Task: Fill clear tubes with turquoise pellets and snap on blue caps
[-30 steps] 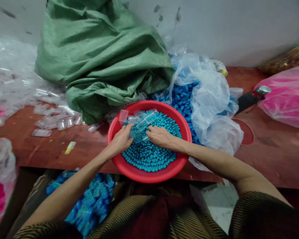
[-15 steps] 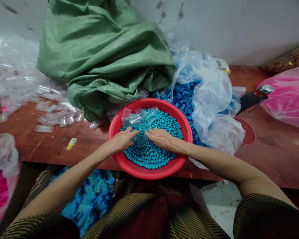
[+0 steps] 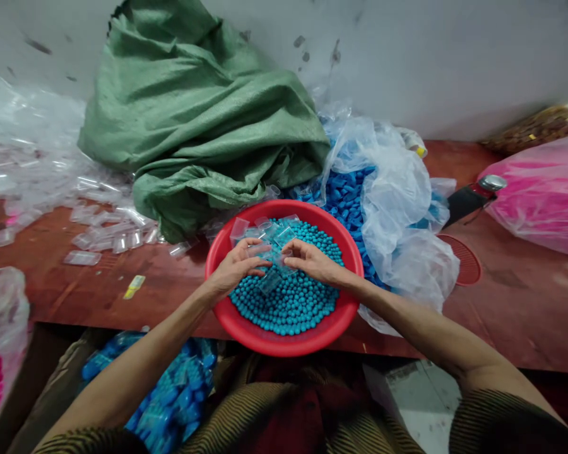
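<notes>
A red plastic basin (image 3: 284, 345) holds many small turquoise balls (image 3: 291, 315), with several clear plastic containers (image 3: 284, 234) lying on top of them. Over the middle of the basin, my left hand (image 3: 241, 263) curls its fingers around a clear container (image 3: 260, 251). Facing it, my right hand (image 3: 310, 260) has thumb and forefinger pinched at a clear container's end, partly hidden by the fingers. Whether both hands grip the same container is hard to make out. Another clear container (image 3: 269, 282) rests on the balls just below the hands.
A large green sack (image 3: 203, 113) stands behind the basin. Loose clear containers (image 3: 108, 230) are heaped at left. Blue plastic pieces (image 3: 348, 189) spill from a clear bag (image 3: 397, 183) at right. A pink-filled bag (image 3: 544, 195) sits far right; a box of blue filled containers (image 3: 170, 384) stands below.
Both hands have lifted slightly off the balls, and their fingers have closed around clear plastic. The container beneath them has shifted and tilted. The whole view has moved a little.
</notes>
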`<move>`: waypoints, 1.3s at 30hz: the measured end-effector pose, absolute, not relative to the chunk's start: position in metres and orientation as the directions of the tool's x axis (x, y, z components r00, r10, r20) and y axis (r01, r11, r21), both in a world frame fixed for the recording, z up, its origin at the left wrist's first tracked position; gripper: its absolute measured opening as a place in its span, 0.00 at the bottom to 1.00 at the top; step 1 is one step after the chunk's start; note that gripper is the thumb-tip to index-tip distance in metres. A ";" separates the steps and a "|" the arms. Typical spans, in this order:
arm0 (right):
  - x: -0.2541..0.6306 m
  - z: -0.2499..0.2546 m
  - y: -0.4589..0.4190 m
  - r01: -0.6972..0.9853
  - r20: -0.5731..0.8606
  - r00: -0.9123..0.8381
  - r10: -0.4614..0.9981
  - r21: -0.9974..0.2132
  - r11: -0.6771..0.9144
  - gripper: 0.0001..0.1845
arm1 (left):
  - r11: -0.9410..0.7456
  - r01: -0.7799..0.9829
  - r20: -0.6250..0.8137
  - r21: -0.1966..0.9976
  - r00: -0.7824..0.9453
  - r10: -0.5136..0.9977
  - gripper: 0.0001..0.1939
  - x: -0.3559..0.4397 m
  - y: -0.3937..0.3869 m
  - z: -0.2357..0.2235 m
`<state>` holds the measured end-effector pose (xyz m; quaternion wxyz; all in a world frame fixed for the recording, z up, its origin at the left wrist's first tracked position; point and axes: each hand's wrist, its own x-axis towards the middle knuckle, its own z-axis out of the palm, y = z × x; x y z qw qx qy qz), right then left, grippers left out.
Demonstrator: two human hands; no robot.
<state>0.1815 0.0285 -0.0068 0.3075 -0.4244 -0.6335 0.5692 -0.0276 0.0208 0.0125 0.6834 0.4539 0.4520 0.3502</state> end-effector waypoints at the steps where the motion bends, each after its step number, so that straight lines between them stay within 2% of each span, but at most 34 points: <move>1: 0.178 -0.005 0.028 0.101 -0.085 -0.431 0.898 -0.994 -0.046 0.10 | 0.347 -0.165 -0.282 0.923 0.322 0.904 0.23 -0.026 0.020 0.013; 4: 0.168 0.003 0.025 -0.099 -0.125 -0.335 0.934 -0.981 -0.166 0.16 | 0.298 -0.361 -0.239 0.883 0.201 0.950 0.19 -0.017 0.020 0.012; 7: 0.162 0.010 0.024 -0.216 -0.190 -0.327 0.926 -0.939 -0.268 0.20 | 0.317 -0.401 -0.272 0.860 0.165 0.948 0.19 -0.008 0.018 0.009; 10: 0.163 0.014 0.029 -0.179 -0.174 -0.344 0.923 -0.953 -0.246 0.20 | 0.397 -0.385 -0.325 0.833 0.240 0.915 0.19 -0.005 0.017 0.011; 13: 0.168 0.018 0.035 -0.115 -0.141 -0.335 0.932 -0.975 -0.189 0.18 | 0.478 -0.352 -0.333 0.805 0.400 0.854 0.24 -0.009 0.019 0.017; 15: 0.169 0.020 0.038 -0.087 -0.143 -0.349 0.926 -0.979 -0.185 0.16 | 0.472 -0.353 -0.301 0.808 0.442 0.845 0.25 -0.011 0.020 0.020; 17: 0.168 0.021 0.038 -0.068 -0.138 -0.356 0.924 -0.983 -0.173 0.15 | 0.411 -0.368 -0.253 0.834 0.405 0.878 0.23 -0.011 0.020 0.022; 20: 0.167 0.022 0.036 -0.014 -0.029 -0.319 0.947 -0.999 -0.036 0.12 | 0.287 -0.266 -0.190 0.920 0.337 0.922 0.24 -0.012 0.019 0.025; 23: 0.171 0.024 0.031 0.163 0.158 -0.361 0.919 -0.960 0.229 0.08 | 0.149 0.018 -0.143 0.989 0.424 0.894 0.28 -0.018 0.019 0.030; 25: 0.173 0.026 0.027 0.270 0.223 -0.437 0.871 -0.892 0.363 0.07 | -0.006 0.177 -0.084 0.984 0.491 0.867 0.30 -0.021 0.020 0.031; 28: 0.172 0.026 0.021 0.330 0.286 -0.490 0.823 -0.814 0.479 0.06 | -0.164 0.332 0.005 0.929 0.431 0.903 0.32 -0.017 0.021 0.028; 31: 0.169 0.026 0.024 0.328 0.273 -0.519 0.810 -0.812 0.484 0.10 | -0.179 0.401 0.039 0.898 0.333 0.942 0.25 -0.013 0.021 0.021; 35: 0.173 0.024 0.038 0.353 0.113 -0.592 0.798 -0.853 0.384 0.17 | -0.114 0.409 0.002 0.905 0.264 0.964 0.22 -0.030 0.020 0.027; 37: 0.173 0.021 0.041 0.464 0.095 -0.599 0.795 -0.768 0.441 0.14 | -0.013 0.383 -0.073 0.924 0.208 0.975 0.23 -0.045 0.019 0.035; 39: 0.169 0.016 0.038 0.577 0.063 -0.667 0.742 -0.586 0.569 0.10 | 0.080 0.338 -0.155 0.938 0.201 0.967 0.24 -0.059 0.016 0.042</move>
